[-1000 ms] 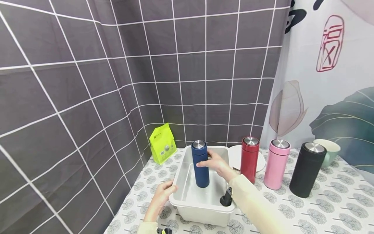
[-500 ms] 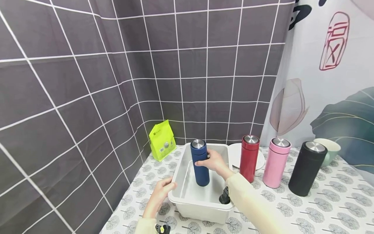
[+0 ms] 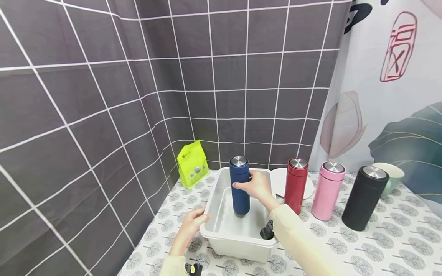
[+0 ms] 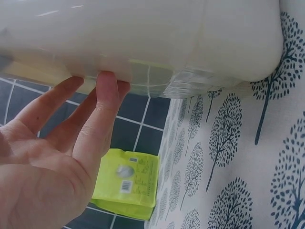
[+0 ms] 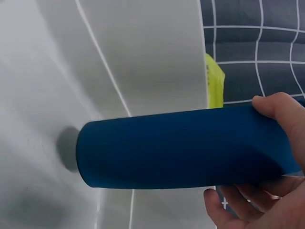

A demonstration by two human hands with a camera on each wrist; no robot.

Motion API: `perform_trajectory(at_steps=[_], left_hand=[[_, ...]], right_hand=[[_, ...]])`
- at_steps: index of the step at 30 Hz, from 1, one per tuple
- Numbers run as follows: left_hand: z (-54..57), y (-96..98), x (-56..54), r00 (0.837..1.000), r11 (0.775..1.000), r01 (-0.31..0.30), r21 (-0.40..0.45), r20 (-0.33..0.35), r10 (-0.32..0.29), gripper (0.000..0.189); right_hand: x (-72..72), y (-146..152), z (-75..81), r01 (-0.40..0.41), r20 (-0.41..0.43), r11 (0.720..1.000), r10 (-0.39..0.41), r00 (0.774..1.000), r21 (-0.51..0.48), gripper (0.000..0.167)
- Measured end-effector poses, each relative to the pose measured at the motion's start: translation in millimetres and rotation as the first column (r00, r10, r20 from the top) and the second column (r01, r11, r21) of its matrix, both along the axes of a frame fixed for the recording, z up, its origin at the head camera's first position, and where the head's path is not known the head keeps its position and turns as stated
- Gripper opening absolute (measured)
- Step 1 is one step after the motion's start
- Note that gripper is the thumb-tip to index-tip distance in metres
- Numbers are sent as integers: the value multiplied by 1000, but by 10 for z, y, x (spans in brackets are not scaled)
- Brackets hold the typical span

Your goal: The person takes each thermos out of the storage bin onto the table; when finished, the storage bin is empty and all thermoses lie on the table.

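Observation:
A navy blue thermos (image 3: 240,191) with a steel-topped lid stands upright inside the white plastic bin (image 3: 238,251). My right hand (image 3: 257,187) grips its upper part, thumb on the near side and the other fingers round the back. In the right wrist view the base of the thermos is close over the bin's floor, beside its dark shadow. My left hand (image 3: 190,226) is at the bin's left side. In the left wrist view its fairly straight fingers (image 4: 107,90) touch the bin's outer wall.
Red (image 3: 296,186), pink (image 3: 328,191) and black (image 3: 364,199) thermoses stand in a row right of the bin. Behind them are a white plate (image 3: 277,179) and a pale green mug (image 3: 391,177). A bright green bag (image 3: 193,165) stands at the back left by the grey tiled-pattern curtain.
The blue thermos, held in the right hand, has risen a little and shifted slightly right within the bin. The left hand stays at the bin's side.

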State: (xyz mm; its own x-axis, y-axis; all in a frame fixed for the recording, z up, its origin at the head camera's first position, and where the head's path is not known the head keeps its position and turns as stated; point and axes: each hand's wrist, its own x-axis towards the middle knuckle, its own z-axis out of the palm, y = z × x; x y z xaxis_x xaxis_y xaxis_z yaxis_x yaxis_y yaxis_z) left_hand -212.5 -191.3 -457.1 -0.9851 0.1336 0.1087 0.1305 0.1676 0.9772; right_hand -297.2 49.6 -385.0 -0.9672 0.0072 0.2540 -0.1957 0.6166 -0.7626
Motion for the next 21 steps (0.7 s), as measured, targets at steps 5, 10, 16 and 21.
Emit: perform_trajectory(at_steps=[5, 10, 16, 21], left_hand=[[-23, -1, -1, 1000, 1000, 6, 1, 3, -6, 52], [-24, 8, -13, 1000, 1000, 6, -13, -8, -6, 52], [-32, 16, -20, 1000, 1000, 4, -30, -22, -4, 52], [-15, -6, -22, 1000, 1000, -17, -23, -14, 17, 51]], right_hand=[[20, 23, 58, 0, 36, 999, 2, 999, -44, 54], [26, 37, 143, -4, 28, 1000, 5, 1000, -29, 61], [45, 51, 319, -11, -4, 999, 11, 1000, 31, 62], [47, 58, 463, -49, -35, 999, 49, 998, 1, 59]])
